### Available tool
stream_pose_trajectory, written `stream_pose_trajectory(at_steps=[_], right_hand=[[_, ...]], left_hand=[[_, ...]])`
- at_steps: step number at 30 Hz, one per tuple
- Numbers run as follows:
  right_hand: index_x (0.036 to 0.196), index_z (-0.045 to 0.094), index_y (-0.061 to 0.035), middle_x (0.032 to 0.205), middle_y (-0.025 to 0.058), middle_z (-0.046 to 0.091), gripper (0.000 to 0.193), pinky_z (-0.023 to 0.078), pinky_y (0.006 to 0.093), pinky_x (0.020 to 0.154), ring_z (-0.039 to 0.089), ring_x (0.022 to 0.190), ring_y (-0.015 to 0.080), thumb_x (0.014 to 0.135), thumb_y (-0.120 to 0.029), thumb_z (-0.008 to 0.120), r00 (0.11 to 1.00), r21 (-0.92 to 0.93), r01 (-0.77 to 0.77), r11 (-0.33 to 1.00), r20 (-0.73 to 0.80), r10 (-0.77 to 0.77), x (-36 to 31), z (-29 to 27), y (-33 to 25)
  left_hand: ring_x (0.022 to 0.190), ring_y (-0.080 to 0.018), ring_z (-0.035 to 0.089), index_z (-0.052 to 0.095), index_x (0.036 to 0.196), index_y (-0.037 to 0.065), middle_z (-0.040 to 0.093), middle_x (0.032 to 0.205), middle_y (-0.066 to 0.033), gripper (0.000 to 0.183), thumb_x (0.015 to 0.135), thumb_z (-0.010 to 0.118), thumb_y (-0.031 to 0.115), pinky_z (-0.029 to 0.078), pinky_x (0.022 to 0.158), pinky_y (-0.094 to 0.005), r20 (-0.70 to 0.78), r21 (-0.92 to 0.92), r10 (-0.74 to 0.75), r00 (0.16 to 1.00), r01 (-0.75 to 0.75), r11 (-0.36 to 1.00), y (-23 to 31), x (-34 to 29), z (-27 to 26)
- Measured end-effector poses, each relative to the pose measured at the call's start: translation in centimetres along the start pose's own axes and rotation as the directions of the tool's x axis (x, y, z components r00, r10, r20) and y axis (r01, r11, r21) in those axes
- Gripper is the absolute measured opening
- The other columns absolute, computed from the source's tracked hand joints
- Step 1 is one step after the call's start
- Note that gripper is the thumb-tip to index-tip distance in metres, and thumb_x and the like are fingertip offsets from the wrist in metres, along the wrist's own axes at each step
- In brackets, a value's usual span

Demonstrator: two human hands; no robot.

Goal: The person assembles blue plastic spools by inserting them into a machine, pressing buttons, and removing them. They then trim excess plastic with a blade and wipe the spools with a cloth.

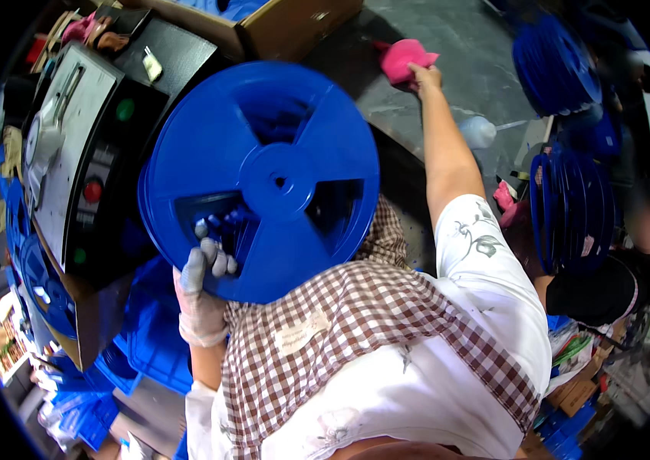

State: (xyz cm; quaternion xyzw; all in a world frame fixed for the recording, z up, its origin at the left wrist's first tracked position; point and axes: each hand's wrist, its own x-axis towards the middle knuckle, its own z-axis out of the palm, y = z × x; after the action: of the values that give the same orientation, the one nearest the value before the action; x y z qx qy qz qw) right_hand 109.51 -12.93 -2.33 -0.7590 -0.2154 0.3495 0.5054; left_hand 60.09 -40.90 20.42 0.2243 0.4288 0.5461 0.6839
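Observation:
A large blue plastic reel (275,257) with wedge-shaped openings and a small centre hole is held upright against my checked apron. My left hand (204,291), in a pale glove with grey fingertips, grips it by the lower left opening; its fingers curl over the edge there. Further blue flanges show behind the front one. My right arm is stretched far forward over the dark tabletop (447,27). At its end my bare right hand (426,78) is closed on a bunched pink cloth (401,61). A whitish bottle (478,132) with a thin spout lies right of that forearm.
Left of the reel stands a black machine (102,165) with green and red buttons. An open cardboard box (302,27) sits at the far edge. Stacked blue reels (572,208) and more reels (555,65) stand on the right, near another person's black sleeve (593,299).

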Motion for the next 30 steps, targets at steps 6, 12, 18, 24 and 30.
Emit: stream_pose_trajectory(at_steps=[6,12,18,24,30], right_hand=[[0.108,0.057,0.0006,0.098,0.0088,0.064,0.035,0.052,0.0288,0.073,0.062,0.084,0.0153,0.078,-0.007,0.072,0.612,0.171,0.773,0.610,0.046,-0.789,-14.3,-1.0,-10.5],[0.098,0.063,-0.0132,0.088,0.0067,0.063,0.032,0.053,0.0337,0.069,0.063,0.080,0.0262,0.067,-0.013,0.073,-0.073,0.114,0.993,-0.038,0.327,-0.942,-36.3,6.6,-15.0],[0.106,0.060,-0.0065,0.102,0.0089,0.061,0.058,0.046,0.0360,0.087,0.058,0.099,0.0277,0.060,-0.029,0.086,0.068,0.280,0.938,0.207,0.436,-0.897,-37.4,7.7,-11.4],[0.115,0.059,-0.0113,0.117,0.0096,0.059,0.056,0.042,0.0393,0.097,0.055,0.111,0.0286,0.066,-0.028,0.080,-0.182,0.397,0.916,0.062,0.548,-0.817,-37.6,11.1,-12.2],[0.100,0.062,-0.0092,0.105,0.0120,0.064,0.033,0.050,0.0402,0.086,0.061,0.100,0.0304,0.072,-0.021,0.074,-0.043,0.120,0.993,0.015,0.466,-0.884,-37.3,12.0,-12.5]], left_hand=[[0.069,-0.0101,0.051,0.046,0.122,-0.001,0.050,0.082,0.0002,0.049,0.086,0.066,0.025,0.048,0.071,-0.0303,-0.056,0.018,-0.039,0.998,0.040,0.999,-0.2,2.3,-0.3],[0.066,-0.0106,0.051,0.050,0.117,0.001,0.052,0.081,-0.0001,0.041,0.086,0.065,0.022,0.048,0.068,-0.0302,-0.014,-0.045,-0.054,0.998,0.053,0.998,-1.0,2.5,-1.1],[0.060,-0.0125,0.052,0.057,0.095,0.004,0.053,0.072,-0.0021,0.022,0.084,0.066,0.021,0.049,0.060,-0.0299,-0.031,0.001,-0.041,0.999,0.041,0.999,-2.1,3.8,-3.4],[0.061,-0.0123,0.047,0.056,0.094,0.005,0.049,0.073,-0.0014,0.022,0.082,0.066,0.020,0.046,0.062,-0.0310,0.120,-0.028,0.014,0.993,-0.011,1.000,-2.1,3.4,-3.5],[0.061,-0.0121,0.048,0.051,0.111,0.002,0.050,0.076,-0.0013,0.033,0.084,0.064,0.017,0.047,0.063,-0.0313,0.145,-0.094,-0.038,0.989,0.052,0.994,-1.6,2.1,-3.8]])
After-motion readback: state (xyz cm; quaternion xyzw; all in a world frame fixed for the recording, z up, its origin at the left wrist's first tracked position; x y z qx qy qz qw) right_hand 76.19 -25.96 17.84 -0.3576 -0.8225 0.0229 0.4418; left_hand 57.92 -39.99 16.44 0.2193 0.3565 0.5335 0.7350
